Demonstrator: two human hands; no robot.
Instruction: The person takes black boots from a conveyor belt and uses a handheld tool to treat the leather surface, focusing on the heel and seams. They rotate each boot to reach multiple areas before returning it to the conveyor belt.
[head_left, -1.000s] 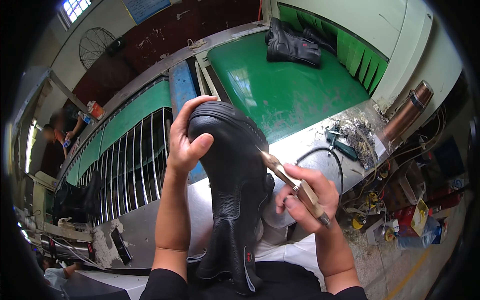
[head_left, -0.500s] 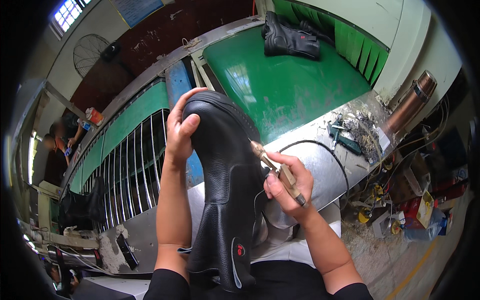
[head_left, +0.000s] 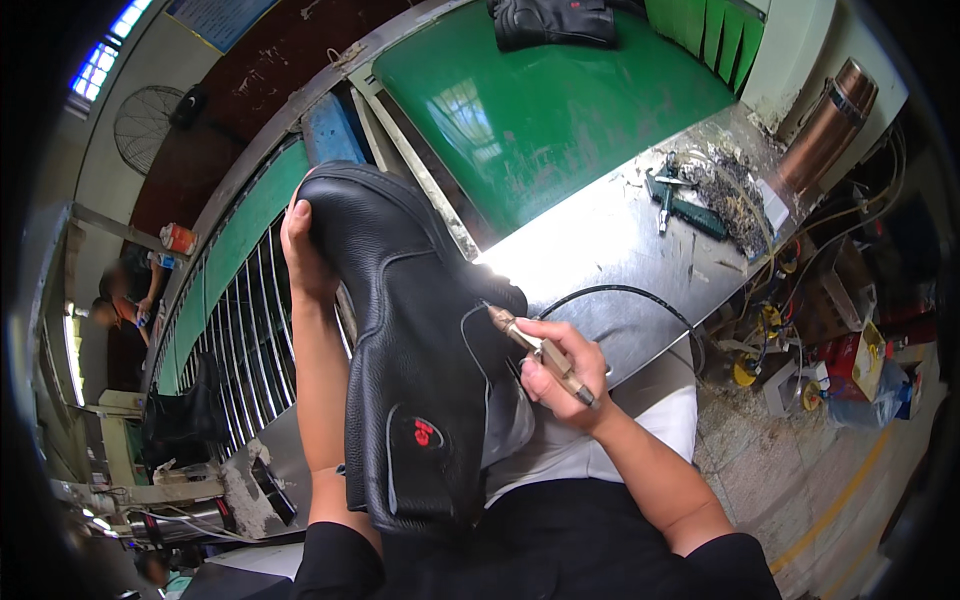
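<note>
A tall black leather boot lies across my lap, its toe pointing away and left, its shaft toward me. A small red mark sits on the side of the shaft. My left hand is closed round the toe end, the thumb on the upper and the other fingers mostly hidden behind the boot. In my right hand is a slim brass-coloured hand tool, gripped like a pen. Its pointed tip is close to the boot's heel area; whether it touches I cannot tell.
Ahead lies a green conveyor belt with another black boot on it. A metal worktop carries a dark green tool and scraps. A black hose arcs over it. A copper-coloured cylinder stands right; wire racks stand left.
The boot has rolled so more of its side faces me, and its toe has swung left with my left hand. The tool's tip has gone from the sole edge to the heel area.
</note>
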